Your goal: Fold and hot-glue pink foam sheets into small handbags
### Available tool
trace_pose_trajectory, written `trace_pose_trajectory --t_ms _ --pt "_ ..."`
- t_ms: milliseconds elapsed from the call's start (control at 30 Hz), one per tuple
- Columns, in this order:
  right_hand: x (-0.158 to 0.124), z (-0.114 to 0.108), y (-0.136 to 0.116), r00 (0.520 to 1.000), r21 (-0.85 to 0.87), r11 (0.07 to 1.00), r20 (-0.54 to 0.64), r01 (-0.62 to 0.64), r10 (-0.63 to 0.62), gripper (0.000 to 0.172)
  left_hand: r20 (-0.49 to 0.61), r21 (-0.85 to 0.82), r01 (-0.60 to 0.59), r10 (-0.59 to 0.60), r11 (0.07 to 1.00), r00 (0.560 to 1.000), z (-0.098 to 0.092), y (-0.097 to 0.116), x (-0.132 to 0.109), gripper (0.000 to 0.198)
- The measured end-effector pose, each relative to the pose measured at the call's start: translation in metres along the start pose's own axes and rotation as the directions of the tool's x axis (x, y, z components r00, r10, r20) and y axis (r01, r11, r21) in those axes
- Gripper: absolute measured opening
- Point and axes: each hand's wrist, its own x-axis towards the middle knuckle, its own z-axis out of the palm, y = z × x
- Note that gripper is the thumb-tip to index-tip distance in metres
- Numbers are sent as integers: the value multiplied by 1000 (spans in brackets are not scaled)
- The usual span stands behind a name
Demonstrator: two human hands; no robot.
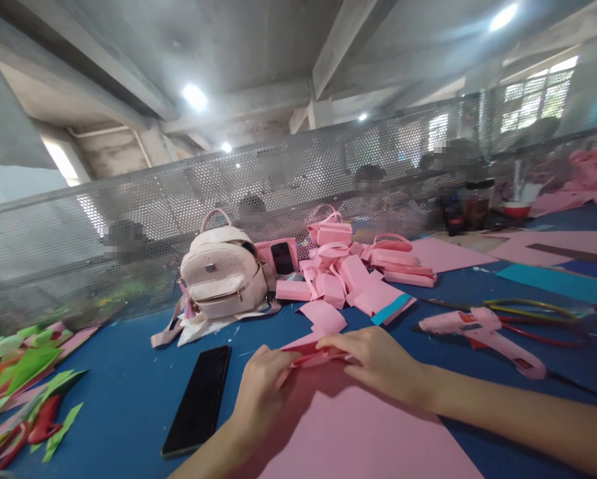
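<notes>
Both my hands are closed on a small folded piece of pink craft sheet (311,352). My left hand (263,386) pinches its left end, and my right hand (378,356) grips the right end with bent fingers. Whether it is paper or foam, I cannot tell. Beneath the hands lies a large flat pink sheet (373,432). Just beyond them rests a loose curved pink piece (323,316). A pink hot glue gun (482,329) lies on its side to the right of my right hand, and a black phone (199,399) is left of my left hand.
A white backpack (223,273) and a pile of small pink handled bags (338,266) stand along a perforated metal screen (298,179). Yellow-and-red-handled scissors (532,316) lie behind the glue gun. Green scraps (29,366) and red-handled scissors (9,439) are at the left on the blue tabletop (123,392).
</notes>
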Motion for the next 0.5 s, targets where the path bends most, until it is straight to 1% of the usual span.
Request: trace_pose_trajectory --t_ms 100,167,200,267,367,433,500 --pt "7 -4 -1 987 163 980 -95 -113 130 39 -29 -152 166 -173 974 985 -4 1 1 15" --pt "11 -4 -1 968 275 946 -130 -172 213 39 -22 -266 249 -265 931 964 -6 2 2 15" --pt "13 -4 -1 963 321 930 -134 -181 234 40 -8 -318 279 -297 906 955 -6 1 1 18" --pt "15 -1 1 961 374 910 -133 -178 242 36 21 -396 331 -352 857 936 -6 -1 1 26" --pt "15 8 7 960 387 906 -142 -170 241 24 35 -456 387 -418 802 908 -3 -4 0 34" --pt "15 16 11 954 386 907 -170 -168 249 18 22 -474 408 -453 780 891 -3 -6 -1 37" --pt "14 22 15 940 375 912 -223 -163 259 18 -12 -478 410 -473 777 881 -4 -6 -2 39"
